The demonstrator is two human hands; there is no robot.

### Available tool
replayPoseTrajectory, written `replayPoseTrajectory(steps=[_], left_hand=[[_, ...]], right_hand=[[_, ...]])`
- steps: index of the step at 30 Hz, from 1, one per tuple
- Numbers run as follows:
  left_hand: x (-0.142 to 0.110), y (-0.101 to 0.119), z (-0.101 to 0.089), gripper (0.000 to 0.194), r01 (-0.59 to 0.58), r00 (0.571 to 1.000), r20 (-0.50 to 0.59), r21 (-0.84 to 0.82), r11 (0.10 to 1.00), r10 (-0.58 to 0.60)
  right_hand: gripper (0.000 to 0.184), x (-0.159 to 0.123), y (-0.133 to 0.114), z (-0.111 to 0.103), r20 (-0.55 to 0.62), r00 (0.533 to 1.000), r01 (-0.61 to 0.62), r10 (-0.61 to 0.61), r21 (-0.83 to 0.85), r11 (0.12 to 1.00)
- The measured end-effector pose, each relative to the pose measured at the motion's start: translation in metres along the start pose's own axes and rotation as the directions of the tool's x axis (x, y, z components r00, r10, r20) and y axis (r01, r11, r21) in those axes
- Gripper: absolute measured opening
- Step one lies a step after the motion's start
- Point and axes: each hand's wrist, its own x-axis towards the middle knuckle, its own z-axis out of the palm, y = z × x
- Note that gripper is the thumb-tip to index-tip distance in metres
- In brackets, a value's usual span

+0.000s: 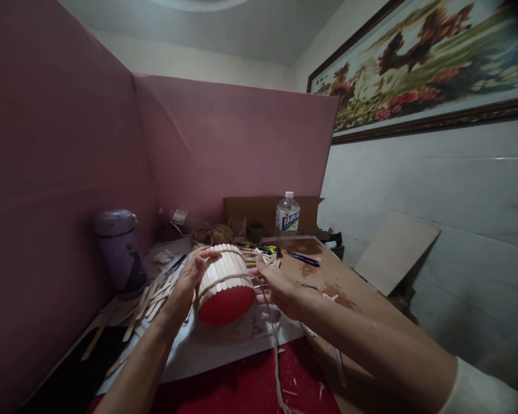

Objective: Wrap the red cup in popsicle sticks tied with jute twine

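Note:
A round pot [224, 270] faced with upright craft sticks lies tilted, its red bottom toward me. Two bands of brown twine [229, 278] circle the sticks. My left hand [197, 265] grips the pot's left side, fingers over its upper edge. At the right side, my right hand [273, 283] is closed around the twine by the wall of the pot, thumb up. A loose length of twine [276, 351] hangs from there past the table's front onto red cloth. The exact pinch of the right fingers is partly hidden.
Loose craft sticks [149, 302] are spread at left beside a purple tumbler [120, 250]. Behind the pot lie twine balls [221, 234], a small brown pot [255, 231] and a water bottle [288, 215]. A blue pen-like tool [303, 259] lies on brown board [349, 293].

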Motion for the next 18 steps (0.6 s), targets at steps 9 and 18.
replayPoseTrajectory(steps=[9, 18], left_hand=[[0.001, -0.006, 0.004, 0.052, 0.148, 0.964, -0.143, -0.422, 0.894, -0.226], [0.017, -0.022, -0.014, 0.036, -0.07, 0.867, -0.497, -0.041, 0.997, 0.04]], right_hand=[[0.071, -0.019, -0.005, -0.003, -0.094, 0.988, 0.119, -0.126, -0.084, 0.989], [0.046, -0.025, -0.009, -0.007, -0.199, 0.893, 0.394, -0.404, -0.092, 0.915]])
